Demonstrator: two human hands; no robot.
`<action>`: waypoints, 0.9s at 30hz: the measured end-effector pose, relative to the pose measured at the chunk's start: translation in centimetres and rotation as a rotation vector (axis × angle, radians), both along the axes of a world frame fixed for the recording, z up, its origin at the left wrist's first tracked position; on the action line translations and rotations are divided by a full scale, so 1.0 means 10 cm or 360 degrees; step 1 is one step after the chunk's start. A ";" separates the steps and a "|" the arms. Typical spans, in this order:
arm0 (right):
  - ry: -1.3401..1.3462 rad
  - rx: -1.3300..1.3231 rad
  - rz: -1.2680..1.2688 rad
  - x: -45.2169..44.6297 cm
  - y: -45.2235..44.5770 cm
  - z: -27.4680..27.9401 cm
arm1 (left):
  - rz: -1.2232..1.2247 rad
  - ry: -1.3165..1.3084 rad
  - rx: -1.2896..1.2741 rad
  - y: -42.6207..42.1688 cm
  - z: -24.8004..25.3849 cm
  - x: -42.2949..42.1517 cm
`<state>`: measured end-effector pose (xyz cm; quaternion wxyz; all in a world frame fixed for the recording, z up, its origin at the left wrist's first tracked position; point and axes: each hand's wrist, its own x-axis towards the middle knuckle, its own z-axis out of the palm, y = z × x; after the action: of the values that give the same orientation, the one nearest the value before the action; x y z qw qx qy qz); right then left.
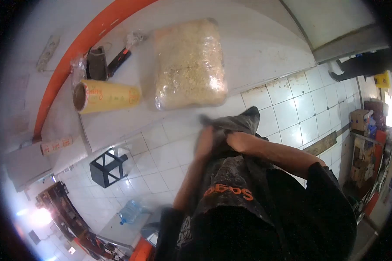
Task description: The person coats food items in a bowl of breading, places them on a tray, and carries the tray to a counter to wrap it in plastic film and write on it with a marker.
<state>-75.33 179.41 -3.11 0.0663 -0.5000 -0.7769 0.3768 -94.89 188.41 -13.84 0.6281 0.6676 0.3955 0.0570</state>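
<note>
A dark apron with orange lettering hangs on my front, its lower part bunched up before me. My right hand is closed around the bunched cloth, and a flap sticks out beyond it. My left hand is beside it, smeared by motion, closed on the left side of the same cloth; its separate fingers do not show. On the white counter beyond my hands lies a large block of pale, crumbly-looking stuff wrapped in clear film.
On the counter lie a roll of cling film, a black-handled tool and a dark holder. A black stool and a blue water bottle are at lower left. A person's dark-clothed leg shows at upper right.
</note>
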 end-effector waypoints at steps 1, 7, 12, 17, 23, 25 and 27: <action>-0.0021 0.0005 -0.0043 -0.06 -0.02 0.08 | 0.0025 -0.0162 0.0223 -0.04 -0.05 0.04; 0.0224 -0.0471 -0.0764 -0.14 0.18 0.07 | -0.0842 0.0825 0.0625 0.22 0.25 -0.29; -0.0137 -0.0209 -0.0696 -0.57 0.68 -1.49 | -0.0944 0.0859 0.0786 0.33 0.49 0.11; -0.0148 -0.0313 -0.0715 -0.53 0.85 -1.53 | -0.1067 0.0863 0.0874 0.36 0.43 0.41; -0.0100 -0.0125 -0.0886 -0.48 0.61 -1.18 | -0.1169 0.0809 0.0911 0.38 0.44 0.54; -0.0116 -0.0061 -0.0919 -0.45 0.49 -1.12 | -0.1194 0.0783 0.0912 0.41 0.47 0.56; -0.0157 0.0039 -0.0944 -0.34 0.25 -0.93 | -0.1209 0.0745 0.0895 0.42 0.46 0.49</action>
<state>-78.74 181.95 -12.42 0.1418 -0.7219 -0.6038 0.3069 -89.98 192.63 -9.25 0.2960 0.9016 0.2249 -0.2214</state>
